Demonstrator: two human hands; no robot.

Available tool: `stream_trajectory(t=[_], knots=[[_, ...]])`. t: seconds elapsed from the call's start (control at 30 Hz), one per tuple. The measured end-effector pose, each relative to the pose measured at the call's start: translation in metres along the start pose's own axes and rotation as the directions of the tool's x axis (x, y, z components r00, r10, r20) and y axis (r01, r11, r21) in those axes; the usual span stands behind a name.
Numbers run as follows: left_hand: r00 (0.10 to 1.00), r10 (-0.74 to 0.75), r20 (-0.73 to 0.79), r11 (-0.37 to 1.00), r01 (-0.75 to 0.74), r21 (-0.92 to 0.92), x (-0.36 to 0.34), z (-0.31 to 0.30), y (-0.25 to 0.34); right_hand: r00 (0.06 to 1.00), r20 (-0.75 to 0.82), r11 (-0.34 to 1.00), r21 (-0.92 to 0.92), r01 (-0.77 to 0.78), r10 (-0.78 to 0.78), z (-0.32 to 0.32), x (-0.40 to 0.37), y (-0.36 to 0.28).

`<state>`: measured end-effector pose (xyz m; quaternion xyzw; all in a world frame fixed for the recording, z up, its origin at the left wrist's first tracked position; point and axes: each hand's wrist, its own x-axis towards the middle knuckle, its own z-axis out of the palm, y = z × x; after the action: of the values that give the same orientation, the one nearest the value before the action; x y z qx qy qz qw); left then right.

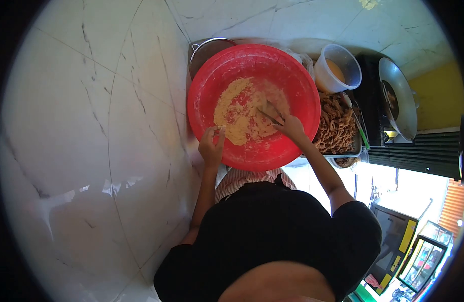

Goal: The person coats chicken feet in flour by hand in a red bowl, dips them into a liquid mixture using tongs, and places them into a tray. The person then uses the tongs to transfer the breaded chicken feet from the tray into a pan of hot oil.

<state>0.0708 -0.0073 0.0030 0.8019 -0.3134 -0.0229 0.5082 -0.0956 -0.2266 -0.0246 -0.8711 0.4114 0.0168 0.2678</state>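
Note:
A large red basin point(259, 162) holds pale yellow, crumbly flour-like powder point(235, 132). My right hand point(291, 127) reaches over the basin's right side and grips dark metal tongs point(270, 114); their two arms are spread, with the tips at the powder. At the left rim is my left hand point(212, 145), with thumb and fingers apart and pale powder on the fingertips. Whether a small crumb lies between those fingertips is too small to tell.
Right of the basin, a tray point(360, 146) holds a heap of brown fried strips point(338, 126). Behind it stands a translucent tub point(352, 64) with yellowish contents. Farther right is a metal wok point(404, 108). A marbled tiled wall point(106, 126) borders the left side.

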Motion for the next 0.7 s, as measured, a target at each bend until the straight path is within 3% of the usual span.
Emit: stream_trajectory(t=[0.4, 0.47, 0.5, 0.57, 0.6, 0.67, 0.7], knots=[[0.999, -0.013, -0.043, 1.000, 0.012, -0.027, 0.000, 0.001, 0.001, 1.000, 0.001, 0.999, 0.020, 0.030, -0.030, -0.024, 0.017, 0.004], [0.999, -0.008, -0.040, 1.000, 0.008, -0.021, 0.001, 0.000, -0.002, 0.991, -0.110, 0.976, 0.192, 0.100, -0.080, -0.046, 0.024, 0.000], [0.999, 0.009, -0.049, 0.999, -0.011, -0.032, 0.000, 0.002, -0.006, 0.991, -0.109, 0.976, 0.195, 0.100, -0.080, -0.058, 0.022, -0.009], [0.998, 0.026, -0.055, 0.999, -0.029, -0.045, -0.002, 0.003, -0.008, 0.943, -0.323, 0.902, 0.380, 0.204, -0.078, -0.079, 0.017, -0.031], [0.999, 0.016, -0.046, 0.999, -0.019, -0.050, -0.001, 0.003, -0.007, 0.943, -0.324, 0.901, 0.382, 0.203, -0.075, -0.073, 0.014, -0.034], [0.999, 0.010, -0.036, 0.999, -0.012, -0.049, -0.002, 0.002, -0.005, 0.973, -0.024, 0.943, 0.245, 0.226, -0.228, -0.054, -0.001, -0.040], [1.000, -0.001, -0.021, 0.998, 0.000, -0.068, -0.002, 0.001, -0.004, 0.973, -0.027, 0.940, 0.253, 0.227, -0.228, -0.042, -0.009, -0.039]])
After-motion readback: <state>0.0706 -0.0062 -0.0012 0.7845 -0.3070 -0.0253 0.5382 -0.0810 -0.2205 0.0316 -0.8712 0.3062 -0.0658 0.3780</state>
